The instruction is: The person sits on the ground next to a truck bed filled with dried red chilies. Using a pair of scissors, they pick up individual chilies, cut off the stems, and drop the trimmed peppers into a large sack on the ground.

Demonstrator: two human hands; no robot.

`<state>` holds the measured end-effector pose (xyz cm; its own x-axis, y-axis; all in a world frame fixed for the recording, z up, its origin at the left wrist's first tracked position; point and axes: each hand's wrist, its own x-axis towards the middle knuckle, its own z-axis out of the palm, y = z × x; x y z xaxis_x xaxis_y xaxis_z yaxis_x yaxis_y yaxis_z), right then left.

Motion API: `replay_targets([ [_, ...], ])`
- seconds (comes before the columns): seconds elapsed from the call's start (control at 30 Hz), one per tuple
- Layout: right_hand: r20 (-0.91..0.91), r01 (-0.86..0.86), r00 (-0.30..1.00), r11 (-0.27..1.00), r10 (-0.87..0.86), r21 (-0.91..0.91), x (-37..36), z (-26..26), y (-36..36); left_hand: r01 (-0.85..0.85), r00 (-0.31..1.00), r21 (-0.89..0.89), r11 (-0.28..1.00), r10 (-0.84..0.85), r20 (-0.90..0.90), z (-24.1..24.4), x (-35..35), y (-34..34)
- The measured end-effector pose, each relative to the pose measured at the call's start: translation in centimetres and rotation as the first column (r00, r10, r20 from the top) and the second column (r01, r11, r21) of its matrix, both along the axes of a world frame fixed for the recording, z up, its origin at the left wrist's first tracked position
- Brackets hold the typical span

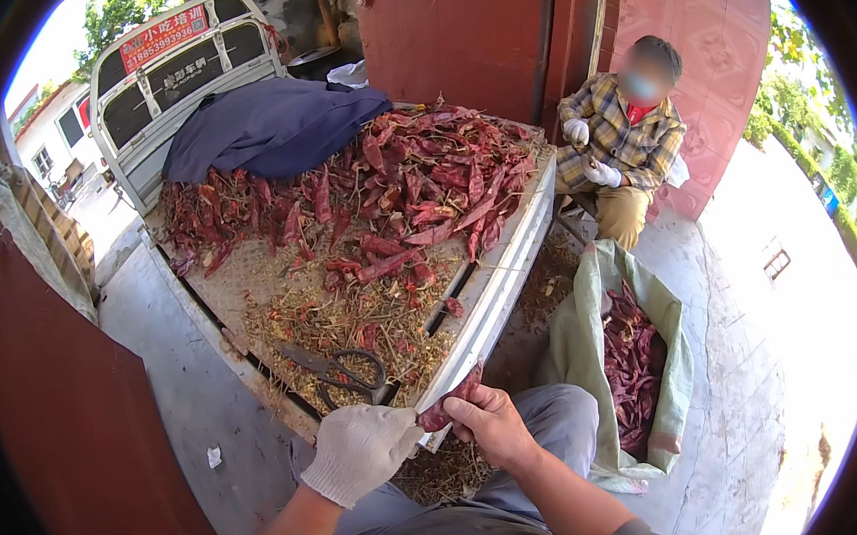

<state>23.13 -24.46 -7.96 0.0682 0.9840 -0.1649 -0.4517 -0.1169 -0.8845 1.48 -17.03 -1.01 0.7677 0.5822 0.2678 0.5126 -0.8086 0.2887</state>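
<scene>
A dried red chili pepper [460,399] is gripped between the thumb and fingers of my bare right hand [496,427]. My left hand [366,444], in a white knit glove, pinches the pepper's near end; its fingertips partly hide that end. Both hands are above the near corner of a truck bed [484,304], over my lap. Just beyond my left hand, dark metal scissors [343,372] lie on a litter of stems and seeds [321,314]. Farther up the bed spreads a large heap of dried red chili peppers [423,172].
To my right stands an open woven sack [575,325] holding dried peppers [630,373]. Behind it sits another person [622,130] wearing white gloves. A dark blue cloth [273,126] covers part of the heap. Stem scraps [445,472] lie on the ground below the bed.
</scene>
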Motion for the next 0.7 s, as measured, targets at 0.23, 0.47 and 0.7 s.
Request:
replay_targets([
  [0.23,0.076,-0.033,0.996,0.995,0.040,-0.098,0.4,-0.3,-1.1,0.012,0.992,-0.014,1.000,-0.014,-0.123,-1.4,-0.6,-0.5],
  [0.47,0.917,-0.289,0.143,0.870,-0.373,0.399,0.1,5.0,-4.9,0.070,0.984,0.043,0.997,-0.062,-0.165,-1.8,-1.0,-1.0],
  [0.7,0.970,-0.549,-0.129,0.829,-0.205,0.102,-0.3,4.3,-2.6,0.162,0.979,0.029,0.986,-0.157,-0.129,-1.5,-0.9,-1.6],
])
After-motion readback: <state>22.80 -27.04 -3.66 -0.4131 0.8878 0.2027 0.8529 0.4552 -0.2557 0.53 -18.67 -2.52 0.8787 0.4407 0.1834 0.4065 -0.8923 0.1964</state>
